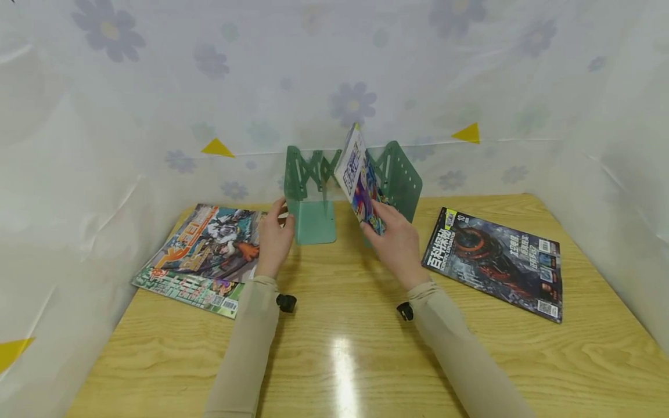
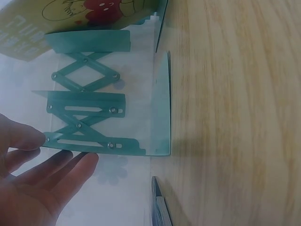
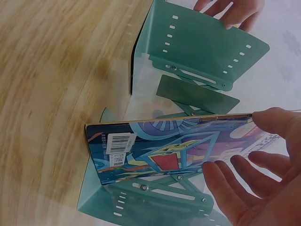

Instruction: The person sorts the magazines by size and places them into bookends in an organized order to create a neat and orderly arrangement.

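Note:
A green metal expandable bookend (image 1: 316,225) with criss-cross struts stands at the back of the table. My left hand (image 1: 274,241) grips the edge of its left end plate, thumb on the inner side and fingers outside, as the left wrist view shows. In my right hand (image 1: 394,244) is a colourful magazine (image 1: 357,174), held between thumb and fingers. It stands tilted inside the bookend, near the right end plate (image 1: 405,180). The right wrist view shows a barcode on its cover (image 3: 164,146); a yellowish face of it (image 2: 89,16) shows in the left wrist view.
Two overlapping magazines (image 1: 209,244) lie on the wooden table (image 1: 334,325) at the left, close to my left forearm. A dark magazine (image 1: 496,258) lies at the right. A flowered white sheet (image 1: 313,69) hangs behind and along both sides.

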Available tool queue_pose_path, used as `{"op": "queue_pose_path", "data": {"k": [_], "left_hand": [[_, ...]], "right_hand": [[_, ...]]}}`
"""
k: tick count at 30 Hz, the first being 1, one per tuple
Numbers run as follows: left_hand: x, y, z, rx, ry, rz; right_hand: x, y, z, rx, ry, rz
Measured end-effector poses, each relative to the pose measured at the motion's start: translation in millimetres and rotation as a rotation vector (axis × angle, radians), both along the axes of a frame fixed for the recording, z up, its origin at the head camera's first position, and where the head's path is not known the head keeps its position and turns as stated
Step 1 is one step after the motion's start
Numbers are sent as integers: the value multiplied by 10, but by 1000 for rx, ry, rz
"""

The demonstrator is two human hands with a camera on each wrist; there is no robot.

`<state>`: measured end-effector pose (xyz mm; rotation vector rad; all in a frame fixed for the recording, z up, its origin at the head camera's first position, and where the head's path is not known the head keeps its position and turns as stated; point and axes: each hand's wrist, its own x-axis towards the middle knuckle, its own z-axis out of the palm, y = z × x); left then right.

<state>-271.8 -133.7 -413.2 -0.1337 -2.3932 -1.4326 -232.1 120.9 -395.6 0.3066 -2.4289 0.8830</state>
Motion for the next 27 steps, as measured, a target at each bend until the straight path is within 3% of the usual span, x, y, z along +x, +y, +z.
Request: {"op": "queue_pose_path", "data": {"k": [27], "left_hand": [[0, -5, 1, -9, 19, 0]], "right_hand": [[1, -72, -36, -34, 15, 77]]}}
